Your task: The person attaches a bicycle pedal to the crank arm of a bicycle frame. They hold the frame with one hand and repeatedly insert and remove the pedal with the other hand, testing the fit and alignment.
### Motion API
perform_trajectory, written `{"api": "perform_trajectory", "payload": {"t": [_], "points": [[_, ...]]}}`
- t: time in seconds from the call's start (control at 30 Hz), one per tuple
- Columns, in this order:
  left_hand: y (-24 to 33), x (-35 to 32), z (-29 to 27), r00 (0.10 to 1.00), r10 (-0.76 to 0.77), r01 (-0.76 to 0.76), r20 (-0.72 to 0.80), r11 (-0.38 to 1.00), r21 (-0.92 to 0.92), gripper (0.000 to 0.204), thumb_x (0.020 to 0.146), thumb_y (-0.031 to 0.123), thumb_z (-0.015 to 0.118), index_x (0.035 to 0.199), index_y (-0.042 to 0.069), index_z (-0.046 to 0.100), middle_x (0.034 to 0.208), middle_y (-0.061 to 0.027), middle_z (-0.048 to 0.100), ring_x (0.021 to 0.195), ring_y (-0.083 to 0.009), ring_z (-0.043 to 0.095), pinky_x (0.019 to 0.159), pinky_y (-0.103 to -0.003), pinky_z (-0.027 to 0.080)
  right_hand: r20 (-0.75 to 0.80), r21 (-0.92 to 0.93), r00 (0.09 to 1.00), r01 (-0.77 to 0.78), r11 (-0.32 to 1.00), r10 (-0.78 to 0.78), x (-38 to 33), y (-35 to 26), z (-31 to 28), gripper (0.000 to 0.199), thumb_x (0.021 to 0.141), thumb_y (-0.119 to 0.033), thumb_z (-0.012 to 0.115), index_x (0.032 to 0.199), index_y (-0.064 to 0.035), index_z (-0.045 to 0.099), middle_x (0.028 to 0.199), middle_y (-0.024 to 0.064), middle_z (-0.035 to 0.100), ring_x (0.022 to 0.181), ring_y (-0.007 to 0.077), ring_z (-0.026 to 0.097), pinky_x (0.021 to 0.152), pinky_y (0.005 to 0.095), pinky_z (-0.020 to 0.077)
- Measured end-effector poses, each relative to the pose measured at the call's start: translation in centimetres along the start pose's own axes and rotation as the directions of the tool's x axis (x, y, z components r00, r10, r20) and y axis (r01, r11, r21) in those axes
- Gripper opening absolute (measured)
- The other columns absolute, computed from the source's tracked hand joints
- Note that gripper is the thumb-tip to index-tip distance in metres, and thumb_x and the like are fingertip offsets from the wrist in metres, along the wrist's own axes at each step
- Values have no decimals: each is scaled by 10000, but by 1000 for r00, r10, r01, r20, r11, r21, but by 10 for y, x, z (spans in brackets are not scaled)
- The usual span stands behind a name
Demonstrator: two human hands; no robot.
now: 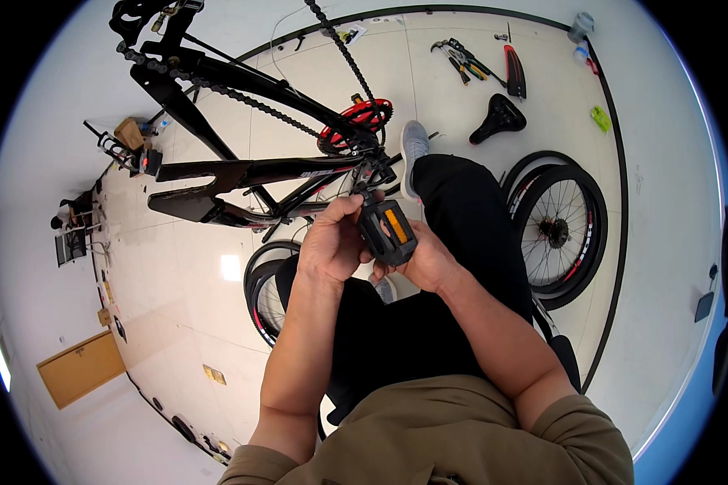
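Between my two hands is a black bicycle pedal (387, 233) with an orange reflector, right by the crank area of a bike frame. My left hand (332, 240) grips the pedal's left side, its thumb up near the axle end. My right hand (425, 257) is closed round the lower right side, with some fingertips hidden beneath it. The black bicycle frame (259, 171) stands wheel-less in front of me. A red chainring (354, 125) and a hanging chain (255, 103) are fitted on it.
Bicycle wheels (560, 230) lie to the right, another wheel (265, 303) beside my left leg. Further off on the floor are a black saddle (498, 119), pliers and other hand tools (463, 62), a red-black mudguard (514, 73) and a green packet (600, 119).
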State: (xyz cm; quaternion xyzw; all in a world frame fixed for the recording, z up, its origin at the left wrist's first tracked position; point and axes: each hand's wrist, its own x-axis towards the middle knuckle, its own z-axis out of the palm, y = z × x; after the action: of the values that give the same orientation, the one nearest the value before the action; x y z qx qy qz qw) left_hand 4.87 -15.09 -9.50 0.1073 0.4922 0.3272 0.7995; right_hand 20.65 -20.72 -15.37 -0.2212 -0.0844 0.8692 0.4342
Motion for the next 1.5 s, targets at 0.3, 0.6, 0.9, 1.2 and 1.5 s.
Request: {"api": "perform_trajectory", "payload": {"t": [0.3,0.6,0.9,1.2,1.5], "points": [[-3,7,-3,995,-57,62,84,997,-54,396,881,309,674,1137,6,671,880,-80,724,748,-195,664,496,-296,445,4,9,1000,22,1000,-22,-1,0,-5,365,1023,-317,511,1137,6,634,923,141,682,738,221,684,629,382,593],[-5,-5,18,929,290,-237,-231,943,232,155,834,189,752,868,67,662,806,-46,673,742,-149,622,719,-345,522,-260,-292,959,35,956,-115,5,3,4,286,958,-244,670,1035,26,616,839,106,684,694,126,658,610,273,539],[5,-13,22,889,301,-181,-344,923,339,142,815,139,767,816,63,647,800,-33,660,753,-137,625,780,-345,534,-292,-567,904,99,818,-312,5,5,15,223,909,-112,717,1025,51,618,810,65,684,682,75,633,596,225,501],[2,-14,28,892,299,-202,-339,934,294,107,840,120,736,873,44,669,844,-43,661,827,-156,624,814,-361,527,-255,-488,928,119,865,-272,9,10,0,269,929,-196,714,975,59,642,806,78,683,691,93,631,605,248,506],[-1,-7,15,993,93,-87,-79,993,80,249,923,244,668,1067,41,669,945,-58,649,856,-173,583,623,-328,446,-121,-103,991,51,993,-64,2,-3,3,330,1034,-249,491,1114,46,615,891,183,693,655,224,676,644,397,592]]}}
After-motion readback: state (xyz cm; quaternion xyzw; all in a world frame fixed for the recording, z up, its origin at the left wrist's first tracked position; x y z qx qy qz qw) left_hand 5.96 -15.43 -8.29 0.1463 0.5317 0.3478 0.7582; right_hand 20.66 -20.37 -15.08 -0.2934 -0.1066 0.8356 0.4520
